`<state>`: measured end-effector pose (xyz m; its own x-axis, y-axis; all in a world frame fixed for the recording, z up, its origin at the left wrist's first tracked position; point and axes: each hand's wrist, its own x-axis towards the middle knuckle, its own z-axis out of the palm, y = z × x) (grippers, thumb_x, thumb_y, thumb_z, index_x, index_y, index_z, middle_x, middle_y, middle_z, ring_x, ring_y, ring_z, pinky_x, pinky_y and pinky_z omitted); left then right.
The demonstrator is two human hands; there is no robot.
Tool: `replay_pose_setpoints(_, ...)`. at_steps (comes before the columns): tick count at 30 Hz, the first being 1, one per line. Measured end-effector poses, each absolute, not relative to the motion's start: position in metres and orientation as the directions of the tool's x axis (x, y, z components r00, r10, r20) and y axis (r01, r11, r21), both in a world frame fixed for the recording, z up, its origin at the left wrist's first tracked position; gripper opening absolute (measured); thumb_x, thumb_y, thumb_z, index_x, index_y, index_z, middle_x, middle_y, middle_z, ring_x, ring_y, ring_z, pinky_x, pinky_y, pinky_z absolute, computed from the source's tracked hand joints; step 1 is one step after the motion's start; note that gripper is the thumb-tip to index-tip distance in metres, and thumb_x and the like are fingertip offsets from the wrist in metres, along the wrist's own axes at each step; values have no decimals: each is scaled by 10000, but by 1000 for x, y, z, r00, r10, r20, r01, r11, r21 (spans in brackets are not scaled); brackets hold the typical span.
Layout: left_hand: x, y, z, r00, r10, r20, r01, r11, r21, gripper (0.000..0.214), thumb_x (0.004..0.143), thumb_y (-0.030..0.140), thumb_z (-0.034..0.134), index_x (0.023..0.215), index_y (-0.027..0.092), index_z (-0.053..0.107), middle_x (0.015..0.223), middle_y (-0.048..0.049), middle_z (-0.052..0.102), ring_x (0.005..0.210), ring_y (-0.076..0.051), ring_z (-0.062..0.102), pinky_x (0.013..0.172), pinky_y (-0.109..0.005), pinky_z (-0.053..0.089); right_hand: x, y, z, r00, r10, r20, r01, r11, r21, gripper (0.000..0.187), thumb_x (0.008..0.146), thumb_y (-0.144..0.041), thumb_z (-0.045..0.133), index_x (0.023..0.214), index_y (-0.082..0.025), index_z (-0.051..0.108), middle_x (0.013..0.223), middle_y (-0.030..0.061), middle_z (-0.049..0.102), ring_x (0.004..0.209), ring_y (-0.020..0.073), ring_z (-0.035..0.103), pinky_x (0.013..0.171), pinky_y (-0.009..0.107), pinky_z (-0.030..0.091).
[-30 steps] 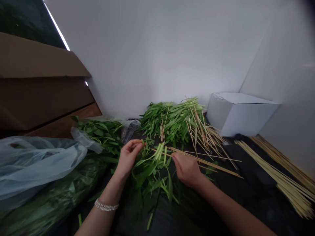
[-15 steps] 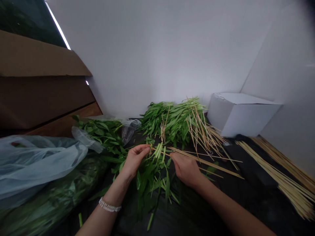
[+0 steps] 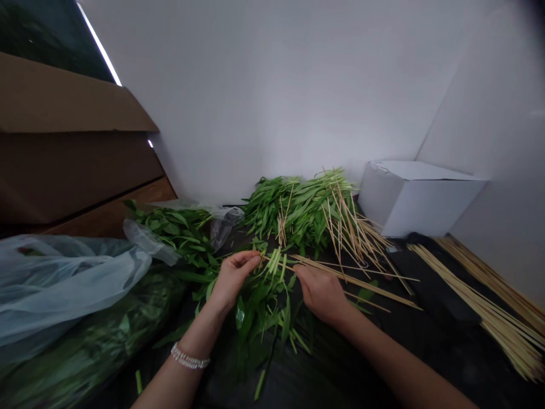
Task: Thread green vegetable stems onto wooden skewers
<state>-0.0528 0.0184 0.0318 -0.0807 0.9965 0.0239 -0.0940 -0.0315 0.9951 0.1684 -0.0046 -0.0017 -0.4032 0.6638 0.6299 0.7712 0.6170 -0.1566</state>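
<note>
My left hand (image 3: 232,278) pinches the tip end of a bamboo skewer (image 3: 361,282) and the green leafy stems (image 3: 264,295) threaded on it. My right hand (image 3: 321,292) is closed round the same skewer just right of the stems, with the long bare end sticking out to the right. The leaves hang down between my two hands over the black surface. A beaded bracelet (image 3: 189,358) sits on my left wrist.
A heap of skewered greens (image 3: 306,213) lies behind against the white wall. Loose greens in plastic bags (image 3: 63,284) are at left, under brown cardboard (image 3: 72,147). A white box (image 3: 415,196) stands at back right. A bundle of bare skewers (image 3: 489,312) lies at right.
My left hand has moved right along the skewer, closing in on the stems and bunching them toward my right hand. My right hand stays in place.
</note>
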Motion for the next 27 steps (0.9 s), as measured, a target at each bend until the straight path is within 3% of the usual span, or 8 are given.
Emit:
replay_pose_setpoints(14,-50,22,25,-109,993,53,-60,-60,996,317,536,360,867,747,154,750,732,-43,743,643,-129,637,668,-224,488,165,-6,-5,-397,704,589,797,582,-158,285,925,-142,366,1042,-165,624,812,59,688,710,177,646,607,269,442)
replay_pose_setpoints(19,-52,23,23,-67,997,-30,-132,21,991,367,561,349,860,869,178,758,776,-36,746,661,-116,632,662,-208,476,165,-6,-5,-391,712,584,794,581,-177,286,930,-147,368,1058,-175,622,828,56,693,724,175,652,626,262,459)
replay_pose_setpoints(27,-56,23,21,-41,994,-101,-146,94,985,281,543,336,867,739,164,762,659,-7,699,548,-78,540,554,-177,424,165,-6,-9,-388,698,602,782,594,-186,307,914,-125,377,1089,-169,625,880,78,702,787,172,662,715,258,494)
